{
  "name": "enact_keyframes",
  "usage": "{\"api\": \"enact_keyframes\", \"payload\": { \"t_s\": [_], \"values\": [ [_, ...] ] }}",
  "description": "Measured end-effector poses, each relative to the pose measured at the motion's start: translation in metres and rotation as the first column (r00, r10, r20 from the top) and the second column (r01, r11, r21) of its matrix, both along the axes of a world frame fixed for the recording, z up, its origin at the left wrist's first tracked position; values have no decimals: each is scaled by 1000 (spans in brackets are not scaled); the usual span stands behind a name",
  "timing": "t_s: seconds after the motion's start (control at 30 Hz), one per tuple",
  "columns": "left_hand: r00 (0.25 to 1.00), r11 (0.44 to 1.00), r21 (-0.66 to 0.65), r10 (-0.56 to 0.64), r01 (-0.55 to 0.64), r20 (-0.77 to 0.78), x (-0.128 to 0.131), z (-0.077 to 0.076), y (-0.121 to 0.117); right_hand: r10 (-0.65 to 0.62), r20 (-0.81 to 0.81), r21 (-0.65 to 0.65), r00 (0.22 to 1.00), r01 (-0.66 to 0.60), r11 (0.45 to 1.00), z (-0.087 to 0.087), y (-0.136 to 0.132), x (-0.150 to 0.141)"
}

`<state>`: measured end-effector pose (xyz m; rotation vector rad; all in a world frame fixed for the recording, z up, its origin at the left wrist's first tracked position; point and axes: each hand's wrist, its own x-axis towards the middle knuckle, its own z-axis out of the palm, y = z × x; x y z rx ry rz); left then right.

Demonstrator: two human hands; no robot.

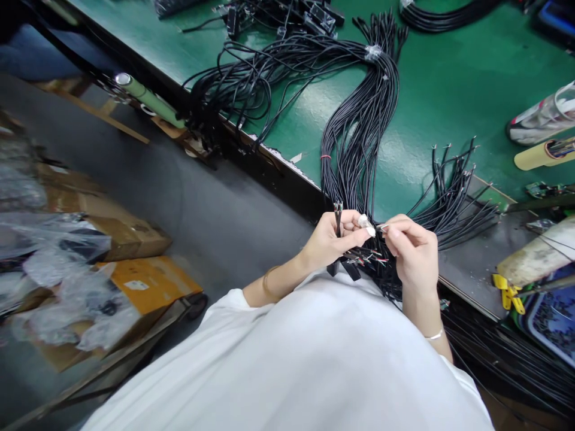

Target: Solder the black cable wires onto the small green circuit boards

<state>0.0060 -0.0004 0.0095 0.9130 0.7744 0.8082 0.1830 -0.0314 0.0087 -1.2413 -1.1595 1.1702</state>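
My left hand [332, 238] is closed around a few black cables [338, 218] whose stripped ends stick up past the fingers. White covers sit on its thumb and index fingertips, which pinch a cable end. Close beside it, my right hand [413, 248] pinches the thin wires [383, 227] at that cable's end. More cable ends with red, white and green wires [366, 257] hang below the hands, against the white shirt. A thick bundle of black cables [359, 137] runs from the hands up the green table, tied near the top with clear wrap [372, 54].
More black cables with stripped ends [462, 203] lie fanned out to the right. Yellow-handled cutters [507, 293], a yellow holder [534, 157] and a clear cup [545, 117] are at far right. Cardboard boxes [148, 281] with plastic bags stand on the floor at left.
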Motion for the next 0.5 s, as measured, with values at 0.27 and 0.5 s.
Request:
{"api": "enact_keyframes", "payload": {
  "t_s": [0.27, 0.5],
  "values": [
    [998, 998, -38, -39, 41, 46, 0, -7, -1, -119, 195, 123, 974, 96, 988, 8, -5, -6],
    [999, 999, -12, -52, 52, -13, -1, 3, 0, -118, 389, 213, 914, 36, 976, 18, -6, -4]
  ]
}}
